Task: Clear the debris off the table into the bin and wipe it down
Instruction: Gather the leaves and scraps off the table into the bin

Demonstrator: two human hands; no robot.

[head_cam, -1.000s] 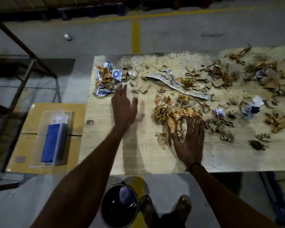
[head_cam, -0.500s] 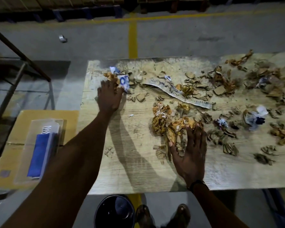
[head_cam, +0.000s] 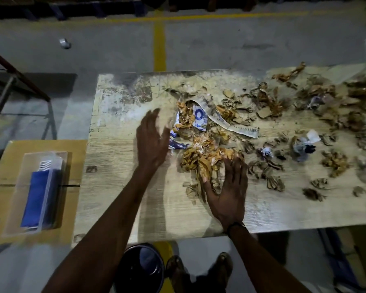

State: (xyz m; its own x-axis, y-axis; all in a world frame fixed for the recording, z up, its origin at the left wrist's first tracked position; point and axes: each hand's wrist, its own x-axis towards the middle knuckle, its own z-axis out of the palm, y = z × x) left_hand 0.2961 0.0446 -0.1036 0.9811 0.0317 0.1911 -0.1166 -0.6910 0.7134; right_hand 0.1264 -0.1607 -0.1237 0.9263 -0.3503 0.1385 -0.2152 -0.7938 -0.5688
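Head view, looking down: the left hand is flat-fingered and blurred, pressed against the crumpled blue-and-white printed wrapper just to its right; the right hand lies spread, fingers straight, on the near edge of the heap of crumpled tan paper scraps; neither hand grasps anything; the heap sits between the two palms, nearer the right; the round black bin stands on the floor below the near edge of the pale worn wooden table, behind both wrists, so I'd judge the sweep must run toward the person.
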